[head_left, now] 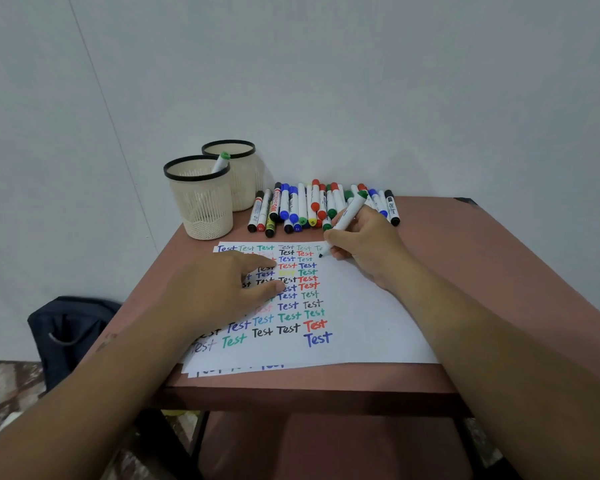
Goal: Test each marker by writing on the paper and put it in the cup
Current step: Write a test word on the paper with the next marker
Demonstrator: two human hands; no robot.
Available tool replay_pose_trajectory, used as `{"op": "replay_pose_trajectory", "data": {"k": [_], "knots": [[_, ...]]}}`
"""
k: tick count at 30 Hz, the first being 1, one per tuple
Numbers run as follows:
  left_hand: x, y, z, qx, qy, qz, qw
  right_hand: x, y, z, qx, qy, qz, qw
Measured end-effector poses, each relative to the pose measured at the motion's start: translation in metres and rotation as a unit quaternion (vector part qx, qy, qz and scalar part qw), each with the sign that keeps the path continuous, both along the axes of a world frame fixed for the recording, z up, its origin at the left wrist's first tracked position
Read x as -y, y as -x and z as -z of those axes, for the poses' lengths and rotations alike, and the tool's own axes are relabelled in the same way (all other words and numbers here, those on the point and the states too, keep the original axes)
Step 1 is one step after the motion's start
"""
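Well, I see brown table (465,258) carrying paper (368,327) full of "Test" words. Left hand (219,289) flat on paper, fingers straight. Right hand (368,244) pinching green marker (347,216), tip at paper's top. Front cup (201,199) holds one marker; marker pile (312,206) behind paper.

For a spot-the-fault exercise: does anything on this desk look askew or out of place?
Slightly: the paper lies on a stack whose lower sheets poke out unevenly at the near-left corner. The markers lie in a loose heap. Nothing looks spilled or damaged.
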State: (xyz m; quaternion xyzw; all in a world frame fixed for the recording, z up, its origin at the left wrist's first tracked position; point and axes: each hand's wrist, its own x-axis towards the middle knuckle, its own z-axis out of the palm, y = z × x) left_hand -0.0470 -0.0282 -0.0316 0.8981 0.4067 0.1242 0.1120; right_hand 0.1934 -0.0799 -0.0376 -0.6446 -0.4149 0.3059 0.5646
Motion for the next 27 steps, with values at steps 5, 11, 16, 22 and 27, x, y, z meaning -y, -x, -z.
{"op": "replay_pose_trajectory", "data": {"k": [5, 11, 16, 22, 27], "knots": [[-0.0004, 0.0004, 0.0004, -0.001, 0.003, -0.001, 1.0, 0.0016, -0.0007, -0.0001, -0.013, -0.019, 0.006, 1.0], [-0.0026, 0.001, 0.0022, -0.007, 0.004, -0.009, 1.0, 0.0012, 0.0005, 0.0001, -0.021, -0.019, -0.003, 1.0], [-0.0005, 0.0008, 0.0001, -0.01, 0.006, -0.007, 1.0, -0.0007, -0.0013, 0.0018, -0.006, -0.016, 0.013, 1.0], [0.0009, -0.0004, -0.0015, -0.011, 0.003, -0.007, 1.0, 0.0004, -0.0041, 0.0025, -0.022, -0.02, 0.019, 0.999], [0.0019, 0.0003, -0.0015, -0.004, 0.0, -0.003, 1.0, 0.0013, -0.0001, 0.0015, -0.009, -0.011, 0.004, 1.0]]}}
